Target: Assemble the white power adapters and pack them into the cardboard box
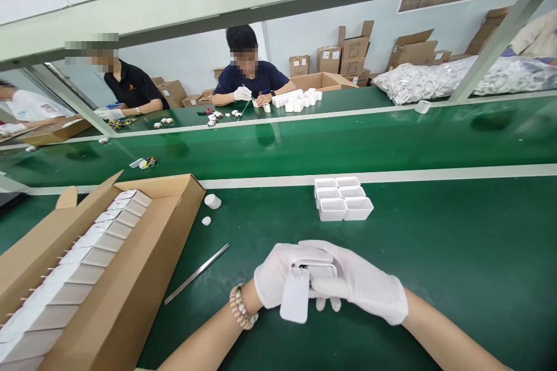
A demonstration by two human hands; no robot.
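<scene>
Both my hands wear white gloves and meet low in the middle of the view. My left hand (274,275) and my right hand (361,284) are closed together around a small white plastic case (317,271). A white flap or lid (296,297) hangs down from the case at my left thumb. A bead bracelet (241,307) sits on my left wrist. Beyond my hands, several empty white plastic shells (343,199) stand in a tight block on the green table (456,255).
A long open cardboard box (130,278) at the left holds a row of white parts (78,261). Metal tweezers (196,273) and two small white caps (212,201) lie beside it. Across the green conveyor belt (348,145), two people work with small parts; cartons and bagged goods stand behind.
</scene>
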